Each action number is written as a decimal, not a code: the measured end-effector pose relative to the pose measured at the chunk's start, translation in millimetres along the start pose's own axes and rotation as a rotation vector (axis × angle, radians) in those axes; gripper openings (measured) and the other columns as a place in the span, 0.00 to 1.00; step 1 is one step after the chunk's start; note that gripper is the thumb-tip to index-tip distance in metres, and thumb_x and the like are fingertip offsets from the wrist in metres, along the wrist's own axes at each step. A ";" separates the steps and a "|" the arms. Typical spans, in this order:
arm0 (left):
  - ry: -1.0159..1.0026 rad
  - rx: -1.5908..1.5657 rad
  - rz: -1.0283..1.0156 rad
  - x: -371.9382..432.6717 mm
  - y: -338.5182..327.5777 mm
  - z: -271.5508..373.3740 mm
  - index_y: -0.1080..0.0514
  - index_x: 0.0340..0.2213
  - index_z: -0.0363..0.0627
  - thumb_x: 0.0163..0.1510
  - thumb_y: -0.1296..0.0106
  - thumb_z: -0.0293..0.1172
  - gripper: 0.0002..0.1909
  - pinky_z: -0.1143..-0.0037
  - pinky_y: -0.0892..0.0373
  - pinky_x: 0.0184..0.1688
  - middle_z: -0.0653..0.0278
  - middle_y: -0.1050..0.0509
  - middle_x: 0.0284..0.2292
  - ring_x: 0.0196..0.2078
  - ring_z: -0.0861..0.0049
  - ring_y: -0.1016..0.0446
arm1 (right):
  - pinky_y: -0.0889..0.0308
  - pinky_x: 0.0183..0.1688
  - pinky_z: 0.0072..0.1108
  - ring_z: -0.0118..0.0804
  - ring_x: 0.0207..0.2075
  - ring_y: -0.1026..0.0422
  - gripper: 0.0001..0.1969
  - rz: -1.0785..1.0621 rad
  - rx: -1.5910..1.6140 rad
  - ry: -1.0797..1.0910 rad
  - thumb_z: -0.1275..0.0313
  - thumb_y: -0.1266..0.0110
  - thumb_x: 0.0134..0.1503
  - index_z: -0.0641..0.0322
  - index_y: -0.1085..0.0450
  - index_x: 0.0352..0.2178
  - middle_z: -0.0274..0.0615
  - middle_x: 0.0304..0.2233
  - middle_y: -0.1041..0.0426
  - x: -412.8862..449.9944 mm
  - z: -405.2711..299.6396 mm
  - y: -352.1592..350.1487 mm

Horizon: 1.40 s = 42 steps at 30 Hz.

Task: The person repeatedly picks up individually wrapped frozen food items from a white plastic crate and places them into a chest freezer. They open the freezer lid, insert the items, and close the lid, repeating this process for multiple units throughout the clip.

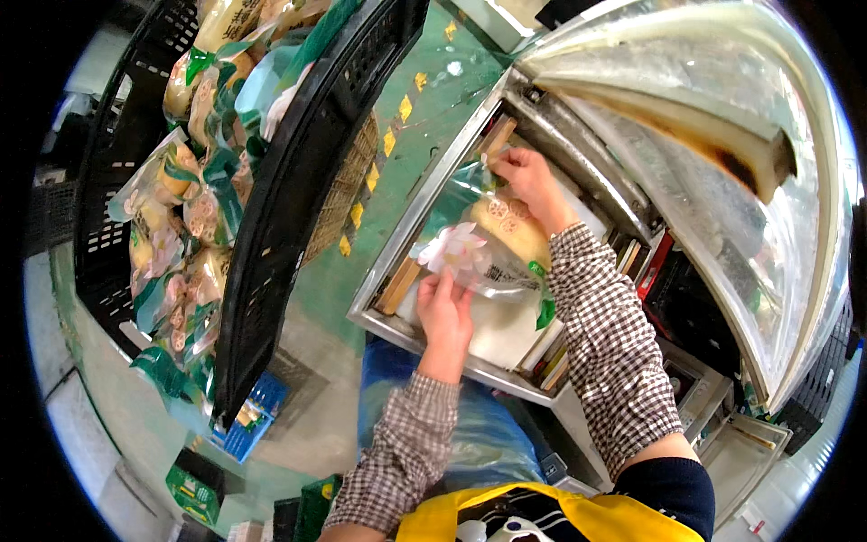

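Observation:
A printed clear and green plastic bag point(504, 261) holds a pale, rounded lotus root piece point(518, 227). It lies in the metal chamber of a vacuum sealer point(406, 261), over a white plate point(504, 339). My right hand point(532, 179) pinches the bag near its far, green end. At the bag's near left side, beside a printed pink flower, my left hand point(446, 315) grips the film between thumb and fingers. Checked sleeves cover both forearms. The clear domed lid point(718, 129) stands raised to the right of the chamber.
To the left, a black plastic crate point(271, 196) holds several similar filled bags point(196, 203). A woven basket point(345, 186) sits behind its right wall. Yellow-and-black tape point(389, 143) marks the green floor. Lower down are a blue crate point(237, 440) and a green box point(193, 484).

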<state>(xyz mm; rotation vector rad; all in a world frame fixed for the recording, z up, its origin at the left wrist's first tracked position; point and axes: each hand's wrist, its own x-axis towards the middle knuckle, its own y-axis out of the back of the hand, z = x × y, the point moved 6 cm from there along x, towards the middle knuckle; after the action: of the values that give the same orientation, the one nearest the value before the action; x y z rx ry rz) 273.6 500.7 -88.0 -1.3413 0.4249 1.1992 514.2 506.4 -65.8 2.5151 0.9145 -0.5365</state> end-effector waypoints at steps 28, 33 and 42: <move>0.030 0.017 0.105 -3.8 -11.1 7.3 0.39 0.37 0.47 0.57 0.60 0.33 0.07 0.61 0.34 0.42 0.61 0.35 0.41 0.43 0.69 0.34 | 0.37 0.41 0.30 0.43 0.38 0.33 0.12 0.048 -0.804 1.040 0.75 0.44 0.39 0.58 0.31 0.30 0.39 0.34 0.32 -37.7 -90.5 -41.1; 0.046 -0.015 0.083 -5.9 -13.6 8.3 0.38 0.38 0.48 0.57 0.60 0.33 0.08 0.60 0.33 0.42 0.62 0.35 0.41 0.43 0.68 0.35 | 0.38 0.42 0.29 0.40 0.40 0.34 0.12 0.036 -1.014 1.023 0.75 0.46 0.41 0.55 0.31 0.31 0.36 0.35 0.32 -39.2 -86.4 -43.6; 0.053 -0.073 0.103 -8.2 -15.6 12.1 0.37 0.36 0.44 0.55 0.56 0.31 0.07 0.61 0.29 0.38 0.62 0.32 0.38 0.40 0.68 0.32 | 0.39 0.43 0.29 0.39 0.40 0.34 0.10 -0.012 -1.122 1.110 0.72 0.48 0.42 0.53 0.30 0.30 0.35 0.33 0.32 -42.3 -88.0 -49.9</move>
<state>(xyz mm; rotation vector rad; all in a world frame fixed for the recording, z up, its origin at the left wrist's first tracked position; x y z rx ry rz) 278.8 511.3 -70.2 -1.4308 0.4972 1.2764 469.4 563.3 16.6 1.5593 1.0831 1.1929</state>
